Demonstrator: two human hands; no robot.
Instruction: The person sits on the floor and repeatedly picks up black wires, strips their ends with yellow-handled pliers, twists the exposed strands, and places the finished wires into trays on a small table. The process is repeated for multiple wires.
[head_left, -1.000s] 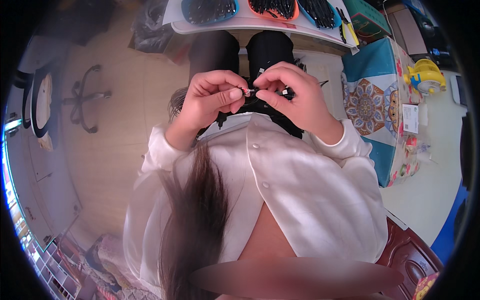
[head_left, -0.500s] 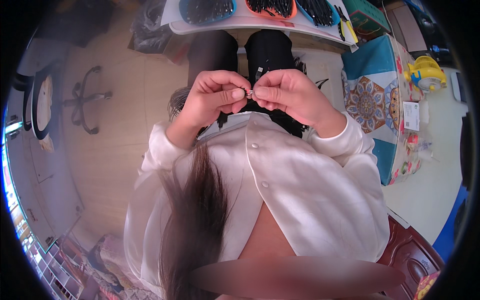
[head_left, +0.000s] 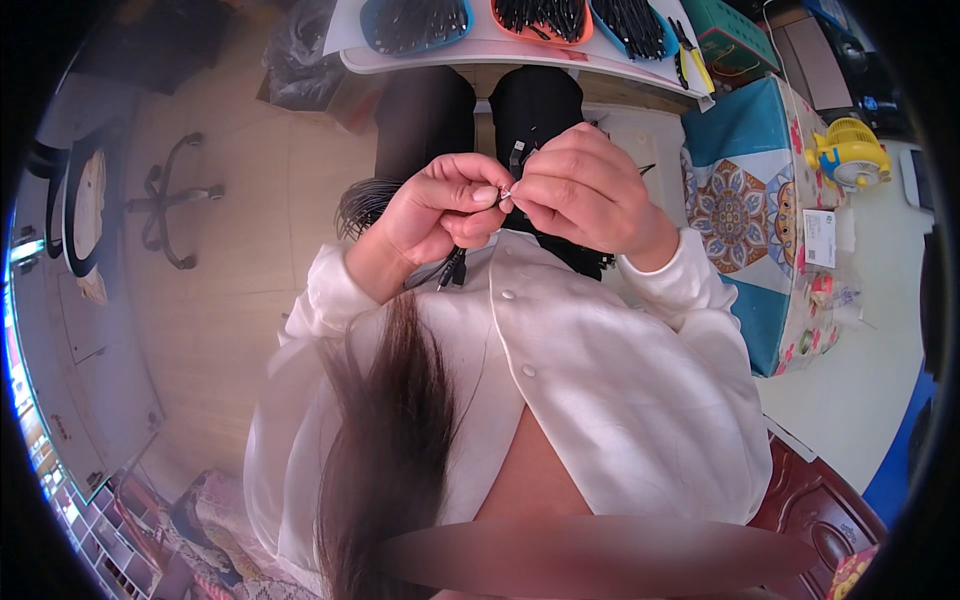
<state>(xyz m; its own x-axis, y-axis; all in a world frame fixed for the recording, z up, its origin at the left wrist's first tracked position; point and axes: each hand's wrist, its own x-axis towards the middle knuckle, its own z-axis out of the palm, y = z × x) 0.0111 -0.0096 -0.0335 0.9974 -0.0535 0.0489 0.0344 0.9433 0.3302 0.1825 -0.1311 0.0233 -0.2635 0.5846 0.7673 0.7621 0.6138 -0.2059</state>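
Observation:
Above my lap, my left hand (head_left: 450, 205) pinches the end of a thin black cable between thumb and forefinger. My right hand (head_left: 595, 190) is closed at the same spot, its thumb and fingertips on the fine bare or coloured wires (head_left: 506, 194) sticking out of the cable end. The fingers partly hide these wires. More black cables lie across my lap, with a USB plug (head_left: 517, 152) just beyond my hands and a black connector (head_left: 455, 270) hanging below my left hand. A looped cable bundle (head_left: 365, 206) lies beside my left wrist.
Ahead, a white table (head_left: 365, 60) carries a blue tray (head_left: 467, 28), an orange tray (head_left: 552, 42) and another blue tray (head_left: 672, 38), all with black cable pieces. Yellow-handled cutters (head_left: 692, 58) lie beside them. A cloth-covered box (head_left: 735, 210) and a yellow fan (head_left: 852, 152) stand right.
My right hand has turned, knuckles now upward, and its fingers have closed over the wires. My left hand has shifted slightly right and down, with the connector below it now showing.

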